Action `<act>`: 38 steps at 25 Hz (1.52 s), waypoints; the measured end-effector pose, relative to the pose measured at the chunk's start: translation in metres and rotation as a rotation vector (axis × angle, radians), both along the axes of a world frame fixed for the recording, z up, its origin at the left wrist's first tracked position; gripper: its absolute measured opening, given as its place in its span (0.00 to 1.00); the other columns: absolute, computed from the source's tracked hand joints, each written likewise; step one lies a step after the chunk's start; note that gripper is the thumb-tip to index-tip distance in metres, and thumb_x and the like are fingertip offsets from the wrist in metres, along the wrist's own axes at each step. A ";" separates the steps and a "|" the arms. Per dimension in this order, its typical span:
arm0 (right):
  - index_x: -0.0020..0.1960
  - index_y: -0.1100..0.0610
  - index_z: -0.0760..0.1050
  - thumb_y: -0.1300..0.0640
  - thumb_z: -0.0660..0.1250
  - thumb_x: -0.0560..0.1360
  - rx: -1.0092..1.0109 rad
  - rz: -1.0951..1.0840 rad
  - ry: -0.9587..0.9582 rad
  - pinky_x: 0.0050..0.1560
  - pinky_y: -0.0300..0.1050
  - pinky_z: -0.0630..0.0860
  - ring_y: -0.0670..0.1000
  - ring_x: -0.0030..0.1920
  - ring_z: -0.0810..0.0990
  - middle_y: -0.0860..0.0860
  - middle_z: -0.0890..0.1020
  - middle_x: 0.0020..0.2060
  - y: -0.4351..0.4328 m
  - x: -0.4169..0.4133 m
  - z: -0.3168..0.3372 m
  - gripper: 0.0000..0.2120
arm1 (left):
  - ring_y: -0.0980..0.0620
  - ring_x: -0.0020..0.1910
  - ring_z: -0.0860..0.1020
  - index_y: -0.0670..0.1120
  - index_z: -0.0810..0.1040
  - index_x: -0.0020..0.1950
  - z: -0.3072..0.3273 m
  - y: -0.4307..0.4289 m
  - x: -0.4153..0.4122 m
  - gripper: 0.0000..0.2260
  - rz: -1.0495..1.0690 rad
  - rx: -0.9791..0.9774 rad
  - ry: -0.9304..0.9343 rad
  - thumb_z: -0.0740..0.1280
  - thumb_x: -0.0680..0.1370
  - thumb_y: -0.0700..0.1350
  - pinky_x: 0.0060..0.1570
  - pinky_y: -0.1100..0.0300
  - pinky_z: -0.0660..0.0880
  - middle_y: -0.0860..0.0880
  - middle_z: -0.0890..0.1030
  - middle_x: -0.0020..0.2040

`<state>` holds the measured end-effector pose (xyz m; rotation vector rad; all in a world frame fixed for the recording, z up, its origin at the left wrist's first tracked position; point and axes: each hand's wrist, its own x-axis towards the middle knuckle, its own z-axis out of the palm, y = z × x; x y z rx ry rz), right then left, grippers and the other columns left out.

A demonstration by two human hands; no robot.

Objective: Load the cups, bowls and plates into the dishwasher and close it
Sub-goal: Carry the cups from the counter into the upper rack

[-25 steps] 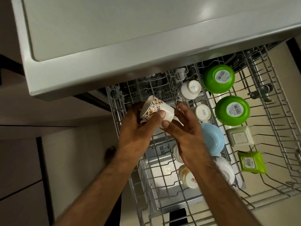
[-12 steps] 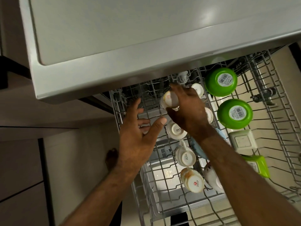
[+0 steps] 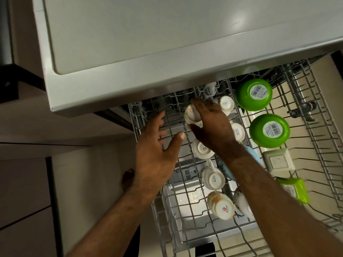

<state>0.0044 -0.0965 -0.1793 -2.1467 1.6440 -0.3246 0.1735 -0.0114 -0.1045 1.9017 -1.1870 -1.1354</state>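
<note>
My right hand [image 3: 211,127] grips a white floral cup [image 3: 192,114], held upside down at the far left of the pulled-out wire upper rack [image 3: 315,138]. My left hand [image 3: 156,153] hovers open just left of it, fingers spread, holding nothing. Several white cups stand upside down in a row along the rack: one [image 3: 202,150] below my right hand, another [image 3: 213,179], and a stained one [image 3: 221,205] nearest me. Two green bowls [image 3: 253,94] [image 3: 269,130] lie upside down to the right. A blue bowl [image 3: 254,156] is mostly hidden by my right forearm.
A grey counter slab [image 3: 148,43] overhangs the back of the rack. A white square dish [image 3: 278,161] and a green square dish [image 3: 295,190] sit at the rack's right. The open dishwasher door [image 3: 187,199] lies below the rack. Cabinet fronts [image 3: 27,191] stand at the left.
My right hand took the floral cup from my left hand and carried it to the rack's far left, turned upside down. My left hand let go and opened.
</note>
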 end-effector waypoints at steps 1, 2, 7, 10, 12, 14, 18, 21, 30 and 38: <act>0.75 0.54 0.68 0.56 0.78 0.69 0.001 0.005 -0.016 0.64 0.57 0.76 0.59 0.69 0.73 0.55 0.76 0.69 0.001 -0.001 0.000 0.37 | 0.60 0.66 0.74 0.58 0.64 0.79 0.001 -0.001 0.001 0.33 -0.012 -0.005 -0.026 0.73 0.76 0.56 0.65 0.54 0.76 0.56 0.72 0.73; 0.75 0.54 0.68 0.56 0.78 0.70 -0.003 0.007 -0.031 0.67 0.55 0.74 0.58 0.71 0.72 0.55 0.75 0.71 0.003 -0.001 0.001 0.37 | 0.59 0.69 0.72 0.59 0.63 0.80 0.002 -0.002 0.002 0.33 -0.035 -0.009 -0.070 0.73 0.77 0.56 0.68 0.53 0.73 0.56 0.71 0.75; 0.74 0.57 0.69 0.58 0.76 0.71 -0.024 -0.047 -0.086 0.71 0.53 0.71 0.58 0.73 0.69 0.56 0.72 0.73 0.025 -0.001 0.027 0.34 | 0.55 0.79 0.59 0.58 0.55 0.83 0.014 0.001 0.006 0.37 -0.229 -0.010 -0.355 0.70 0.79 0.48 0.71 0.64 0.59 0.54 0.58 0.82; 0.74 0.57 0.70 0.58 0.75 0.72 -0.051 -0.070 -0.144 0.70 0.49 0.70 0.56 0.73 0.69 0.55 0.72 0.73 0.049 0.001 0.062 0.31 | 0.57 0.79 0.58 0.59 0.54 0.83 0.037 0.008 0.002 0.36 -0.305 -0.055 -0.400 0.68 0.80 0.45 0.72 0.64 0.61 0.55 0.56 0.83; 0.74 0.56 0.70 0.58 0.74 0.73 -0.060 -0.086 -0.179 0.70 0.47 0.69 0.55 0.72 0.70 0.54 0.72 0.73 0.065 0.003 0.092 0.30 | 0.61 0.75 0.62 0.61 0.53 0.82 0.061 0.014 0.001 0.34 -0.332 -0.048 -0.390 0.66 0.81 0.45 0.69 0.67 0.61 0.57 0.57 0.82; 0.73 0.55 0.70 0.58 0.73 0.75 -0.071 -0.104 -0.186 0.70 0.45 0.69 0.53 0.71 0.70 0.52 0.73 0.71 0.077 0.007 0.122 0.28 | 0.64 0.70 0.66 0.60 0.57 0.81 0.085 0.021 0.001 0.31 -0.354 -0.078 -0.388 0.66 0.81 0.44 0.65 0.74 0.59 0.56 0.66 0.78; 0.73 0.56 0.71 0.58 0.71 0.78 -0.117 -0.128 -0.217 0.71 0.32 0.60 0.50 0.70 0.71 0.52 0.76 0.69 0.093 0.018 0.180 0.25 | 0.72 0.64 0.62 0.55 0.65 0.78 0.133 0.033 0.013 0.26 -0.318 -0.170 -0.364 0.66 0.81 0.41 0.57 0.85 0.54 0.57 0.72 0.73; 0.72 0.58 0.73 0.55 0.68 0.79 -0.177 -0.106 -0.237 0.71 0.33 0.61 0.51 0.69 0.72 0.53 0.77 0.67 0.093 0.036 0.219 0.22 | 0.69 0.68 0.66 0.55 0.66 0.78 0.169 0.038 0.035 0.26 -0.239 -0.256 -0.350 0.66 0.81 0.42 0.66 0.78 0.61 0.58 0.72 0.73; 0.69 0.55 0.74 0.58 0.73 0.76 -0.324 0.104 -0.362 0.66 0.41 0.70 0.49 0.65 0.75 0.50 0.79 0.64 0.050 0.165 0.339 0.23 | 0.69 0.69 0.65 0.59 0.61 0.79 0.262 0.016 0.158 0.30 0.000 -0.427 -0.416 0.69 0.80 0.48 0.68 0.67 0.67 0.63 0.68 0.73; 0.72 0.50 0.71 0.53 0.72 0.77 -0.225 0.330 -0.352 0.67 0.40 0.71 0.43 0.67 0.71 0.44 0.76 0.67 -0.008 0.319 0.368 0.25 | 0.58 0.76 0.65 0.59 0.56 0.82 0.290 -0.019 0.316 0.36 0.202 -0.425 -0.514 0.71 0.79 0.47 0.70 0.47 0.72 0.58 0.64 0.79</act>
